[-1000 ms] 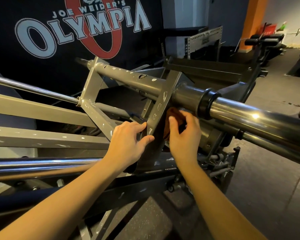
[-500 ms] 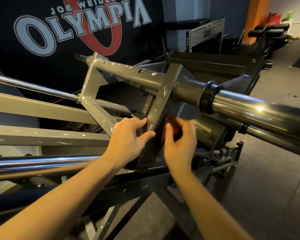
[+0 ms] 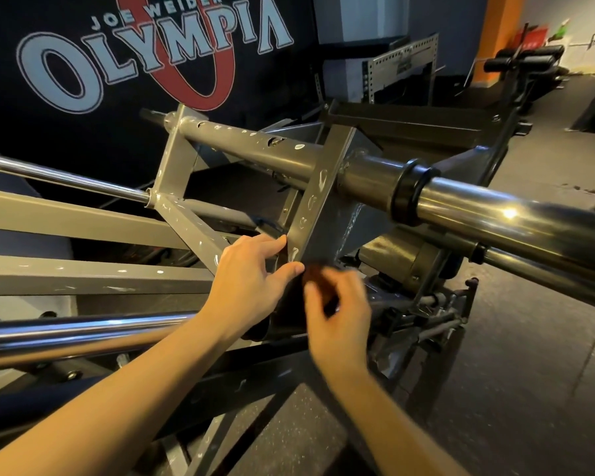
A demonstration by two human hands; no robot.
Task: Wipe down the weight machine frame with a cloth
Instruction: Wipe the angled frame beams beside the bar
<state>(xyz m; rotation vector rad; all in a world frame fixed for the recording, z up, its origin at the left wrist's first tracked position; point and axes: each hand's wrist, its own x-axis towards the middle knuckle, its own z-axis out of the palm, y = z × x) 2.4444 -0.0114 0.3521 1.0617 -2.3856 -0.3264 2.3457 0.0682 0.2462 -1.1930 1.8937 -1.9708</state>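
Observation:
The grey weight machine frame [image 3: 241,151] fills the view, its paint chipped in many spots. A flat upright strut [image 3: 318,201] runs down from the thick tube to the hands. My left hand [image 3: 251,280] grips the strut's left edge, thumb on the front face and fingers wrapped behind. My right hand [image 3: 340,314], blurred by motion, holds a small dark brown cloth [image 3: 318,274] against the strut's lower right side. Most of the cloth is hidden under my fingers.
A thick chrome sleeve [image 3: 516,221] with a black collar [image 3: 409,190] juts toward the right. Chrome bars [image 3: 83,329] cross at the left. A perforated rack [image 3: 401,68] and a padded bench [image 3: 526,58] stand behind. Dark rubber floor [image 3: 529,389] lies to the right.
My right hand has slid the cloth down the strut, from just under the thick tube to near the strut's lower end. My left hand keeps its grip.

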